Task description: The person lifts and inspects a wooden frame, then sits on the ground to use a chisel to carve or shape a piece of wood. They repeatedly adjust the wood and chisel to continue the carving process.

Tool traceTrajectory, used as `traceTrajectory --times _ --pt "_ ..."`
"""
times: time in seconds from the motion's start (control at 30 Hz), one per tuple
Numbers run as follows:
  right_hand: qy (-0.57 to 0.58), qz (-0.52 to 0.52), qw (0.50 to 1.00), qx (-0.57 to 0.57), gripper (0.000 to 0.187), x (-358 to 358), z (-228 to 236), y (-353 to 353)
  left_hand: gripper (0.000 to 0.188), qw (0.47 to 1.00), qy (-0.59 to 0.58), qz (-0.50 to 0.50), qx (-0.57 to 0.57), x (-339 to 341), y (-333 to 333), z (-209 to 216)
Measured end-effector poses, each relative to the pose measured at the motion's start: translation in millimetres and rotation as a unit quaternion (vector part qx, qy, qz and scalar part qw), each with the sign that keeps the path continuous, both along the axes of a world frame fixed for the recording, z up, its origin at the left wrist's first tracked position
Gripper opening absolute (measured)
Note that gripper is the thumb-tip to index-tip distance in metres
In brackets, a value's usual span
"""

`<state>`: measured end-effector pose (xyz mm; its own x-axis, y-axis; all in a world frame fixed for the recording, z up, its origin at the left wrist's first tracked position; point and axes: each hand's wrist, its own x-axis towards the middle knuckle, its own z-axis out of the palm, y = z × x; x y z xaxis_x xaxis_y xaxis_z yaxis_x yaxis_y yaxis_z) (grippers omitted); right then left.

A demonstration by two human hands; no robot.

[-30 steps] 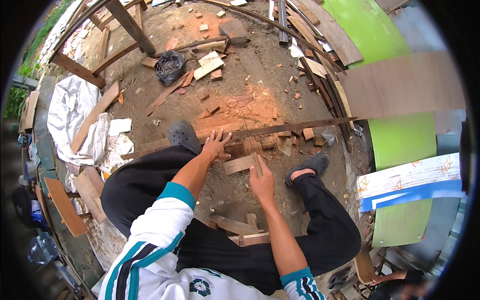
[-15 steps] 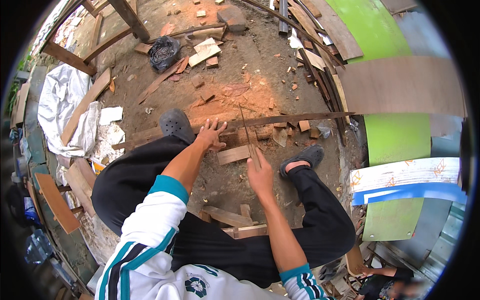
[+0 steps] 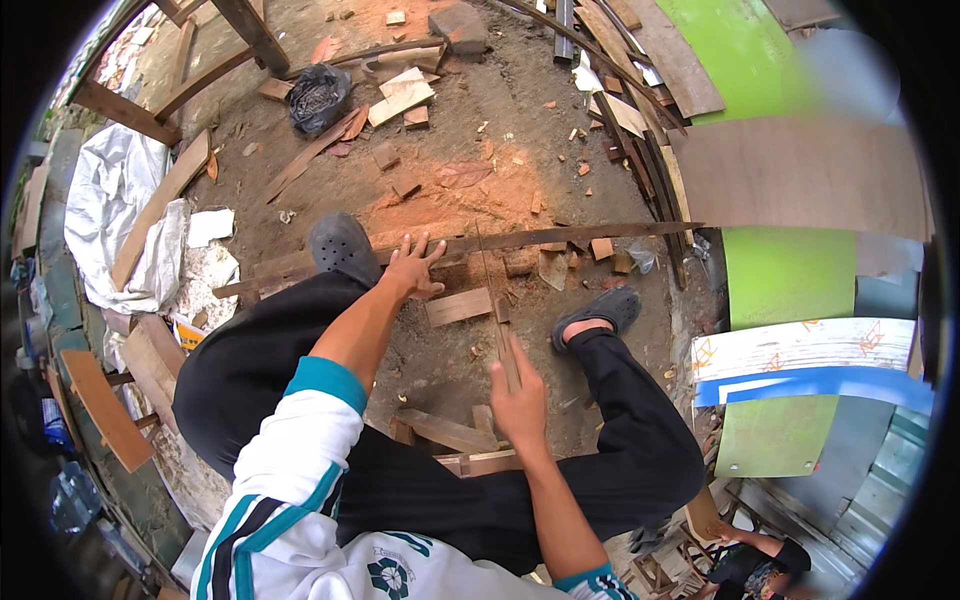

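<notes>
My left hand (image 3: 414, 270) lies with spread fingers on a long dark plank (image 3: 590, 234) that runs across in front of me. In my right hand (image 3: 520, 398) is the wooden handle of a handsaw (image 3: 507, 345), held closed. Its thin blade, seen nearly edge-on, points away from me and crosses the plank to the right of my left hand. A short pale wood block (image 3: 458, 307) lies on the near side of the plank, beside the blade. My left foot's grey clog (image 3: 343, 245) is at the plank, left of my hand.
My other clog (image 3: 607, 312) stands to the right, near wood offcuts (image 3: 600, 249). Orange sawdust (image 3: 430, 212) covers the dirt beyond the plank. A black plastic bag (image 3: 318, 98) and a wooden frame (image 3: 250, 35) are farther off. Green panels (image 3: 790, 280) stand right; another person (image 3: 755, 555) is lower right.
My right hand has drawn the saw back toward me, so more of it shows on the near side of the plank. My left hand keeps its place on the plank. The view has shifted slightly.
</notes>
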<state>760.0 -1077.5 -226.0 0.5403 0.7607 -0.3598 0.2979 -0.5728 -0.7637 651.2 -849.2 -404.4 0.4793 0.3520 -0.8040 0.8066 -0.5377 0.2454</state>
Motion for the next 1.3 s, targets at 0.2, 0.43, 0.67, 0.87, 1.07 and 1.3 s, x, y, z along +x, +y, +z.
traceTrajectory --times 0.2,0.43,0.67,0.87,1.07,1.3 --pt "0.002 -0.021 1.0 -0.008 0.051 18 -46 39 0.095 1.0 0.005 -0.004 0.002 6 0 -2" --pt "0.019 0.003 1.0 0.012 0.051 2 11 -11 0.096 1.0 -0.001 0.01 -0.001 -4 -1 -3" --pt "-0.032 -0.006 0.999 0.004 0.051 44 -66 59 0.095 1.0 -0.011 -0.013 0.009 19 2 1" --pt "0.023 0.002 1.0 0.012 0.051 -4 16 -15 0.095 1.0 0.005 0.005 0.006 -1 3 -2" --pt "-0.049 -0.015 0.999 -0.001 0.05 42 -60 49 0.094 1.0 -0.006 -0.009 0.005 26 1 5" --pt "0.044 -0.036 0.998 0.033 0.049 -3 16 -27 0.098 1.0 -0.019 0.011 0.005 -9 4 -22"
